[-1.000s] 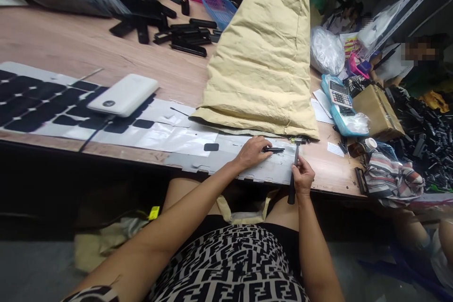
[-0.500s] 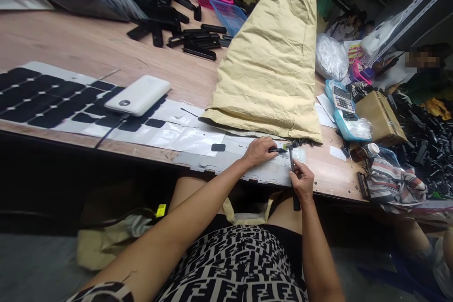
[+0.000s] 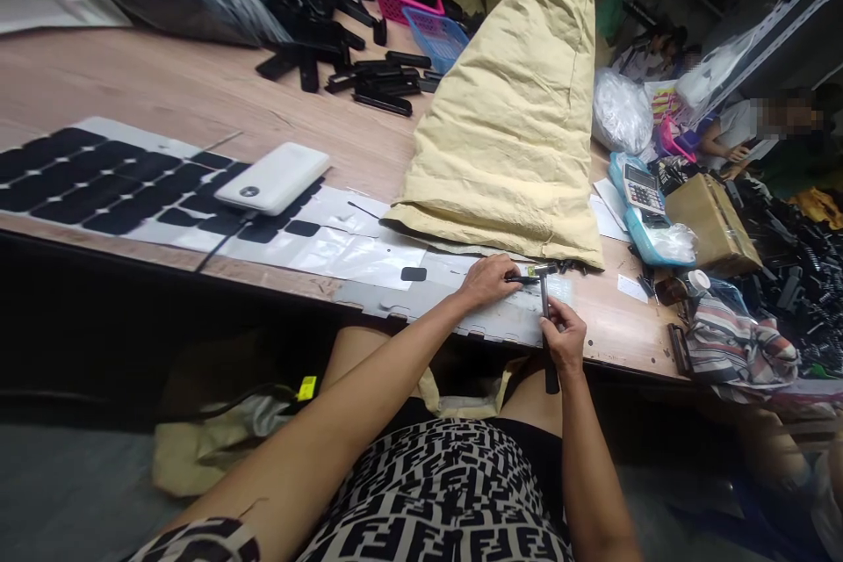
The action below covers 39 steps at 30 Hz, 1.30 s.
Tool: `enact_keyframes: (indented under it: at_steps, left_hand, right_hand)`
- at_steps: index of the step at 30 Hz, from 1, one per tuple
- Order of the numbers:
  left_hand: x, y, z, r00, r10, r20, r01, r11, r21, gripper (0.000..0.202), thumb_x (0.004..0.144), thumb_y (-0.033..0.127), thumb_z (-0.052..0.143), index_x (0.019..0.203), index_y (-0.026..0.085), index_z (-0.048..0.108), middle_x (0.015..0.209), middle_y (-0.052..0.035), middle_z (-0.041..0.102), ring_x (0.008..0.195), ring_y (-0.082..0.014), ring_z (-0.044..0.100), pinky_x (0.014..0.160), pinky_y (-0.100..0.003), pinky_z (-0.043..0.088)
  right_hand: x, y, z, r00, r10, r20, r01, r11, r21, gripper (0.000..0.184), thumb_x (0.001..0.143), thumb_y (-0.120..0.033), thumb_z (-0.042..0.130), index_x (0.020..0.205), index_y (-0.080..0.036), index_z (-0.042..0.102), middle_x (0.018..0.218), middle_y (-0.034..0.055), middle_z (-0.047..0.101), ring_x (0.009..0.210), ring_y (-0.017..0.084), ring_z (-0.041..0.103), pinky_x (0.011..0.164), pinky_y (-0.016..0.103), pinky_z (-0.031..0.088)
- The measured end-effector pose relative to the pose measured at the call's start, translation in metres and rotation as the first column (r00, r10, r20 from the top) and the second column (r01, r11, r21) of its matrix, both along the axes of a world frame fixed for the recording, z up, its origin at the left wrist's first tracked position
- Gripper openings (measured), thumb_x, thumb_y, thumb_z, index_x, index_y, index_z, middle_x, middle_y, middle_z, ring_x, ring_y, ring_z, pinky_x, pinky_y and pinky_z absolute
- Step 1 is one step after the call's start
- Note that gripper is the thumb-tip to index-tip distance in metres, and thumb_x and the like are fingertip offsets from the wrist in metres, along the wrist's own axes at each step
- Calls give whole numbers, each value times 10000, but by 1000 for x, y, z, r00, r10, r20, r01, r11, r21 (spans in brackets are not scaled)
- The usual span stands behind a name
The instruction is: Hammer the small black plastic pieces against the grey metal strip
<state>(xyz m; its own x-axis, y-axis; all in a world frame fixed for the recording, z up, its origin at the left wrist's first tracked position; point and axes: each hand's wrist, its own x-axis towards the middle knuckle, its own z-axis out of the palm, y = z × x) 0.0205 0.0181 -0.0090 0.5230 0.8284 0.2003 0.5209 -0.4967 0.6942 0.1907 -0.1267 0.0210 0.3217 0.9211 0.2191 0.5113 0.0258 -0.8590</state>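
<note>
My left hand [image 3: 488,279] rests on a grey sheet [image 3: 421,303] at the table's front edge, fingers pinched on a thin black part [image 3: 525,280]. My right hand [image 3: 565,335] is closed round the black handle of a small hammer [image 3: 546,316]. The hammer's metal head sits right at the tip of the black part. A small black pad [image 3: 413,274] lies on the sheet to the left of my left hand.
A big tan cloth sack [image 3: 514,123] stands just behind my hands. A white power bank [image 3: 272,178] lies on a sheet of black pads [image 3: 98,189]. Black parts [image 3: 375,79], baskets [image 3: 431,31], a calculator [image 3: 642,190] and a cardboard box [image 3: 711,224] crowd the far and right side. Another person sits at the right.
The hammer head has come down from slightly right of the black part onto its tip. My left hand has kept hold of the part; the view has shifted a little.
</note>
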Motion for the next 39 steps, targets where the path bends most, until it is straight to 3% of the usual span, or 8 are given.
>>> enact_keyframes:
  at_steps: [4, 7, 11, 17, 22, 30, 39]
  left_hand:
    - [0, 1, 0, 1000, 8, -13, -8, 1000, -13, 119, 813, 326, 698, 874, 226, 720, 896, -23, 646, 892, -204, 605, 746, -300, 442]
    - [0, 0, 2, 1000, 8, -17, -8, 1000, -17, 130, 811, 322, 703, 893, 222, 722, 911, -26, 655, 903, -208, 607, 752, -302, 440]
    - [-1, 0, 2, 1000, -15, -4, 15, 1000, -28, 165, 856, 361, 666, 932, 225, 723, 933, -26, 658, 922, -209, 608, 772, -308, 437]
    - [-1, 3, -4, 999, -17, -52, 18, 1000, 14, 374, 1027, 377, 363, 852, 207, 646, 914, -44, 631, 896, -205, 584, 789, -327, 423]
    - [0, 4, -8, 998, 4, -65, -2, 1000, 30, 408, 1036, 383, 297, 768, 211, 552, 841, -49, 584, 837, -208, 558, 757, -335, 410]
    - [-3, 5, -11, 999, -23, -34, 23, 1000, 16, 394, 1023, 391, 285, 723, 218, 471, 821, -54, 568, 811, -217, 542, 752, -353, 401]
    - [-8, 3, -8, 998, -66, 4, 66, 998, -17, 410, 1021, 390, 272, 753, 215, 528, 841, -52, 576, 838, -206, 547, 788, -341, 426]
  right_hand:
    - [-6, 3, 1, 992, 88, 96, -87, 996, -12, 438, 729, -223, 650, 1151, -204, 768, 824, 18, 664, 712, 159, 559, 708, 302, 510]
    - [-6, 4, 0, 991, 84, 100, -82, 996, -28, 428, 717, -217, 650, 1126, -207, 776, 812, 15, 667, 711, 159, 560, 709, 302, 510]
    - [5, 1, -6, 1000, 5, 1, -5, 1000, -25, 431, 735, -247, 669, 1153, -199, 767, 863, 25, 681, 719, 154, 564, 709, 299, 513]
    - [21, -1, -21, 960, -157, -233, 162, 987, 2, 461, 703, -300, 730, 1142, -164, 768, 811, 17, 658, 702, 150, 578, 677, 302, 499]
    - [19, 1, -22, 929, -167, -331, 182, 983, 13, 452, 699, -296, 743, 1131, -168, 769, 782, 6, 654, 707, 157, 601, 671, 302, 495]
    - [18, 0, -21, 927, -145, -345, 157, 988, 6, 453, 703, -288, 742, 1139, -166, 764, 791, 8, 655, 684, 144, 584, 643, 290, 482]
    - [20, 2, -23, 941, -146, -305, 152, 988, -6, 482, 686, -312, 728, 1144, -166, 761, 785, 0, 647, 680, 135, 574, 664, 293, 495]
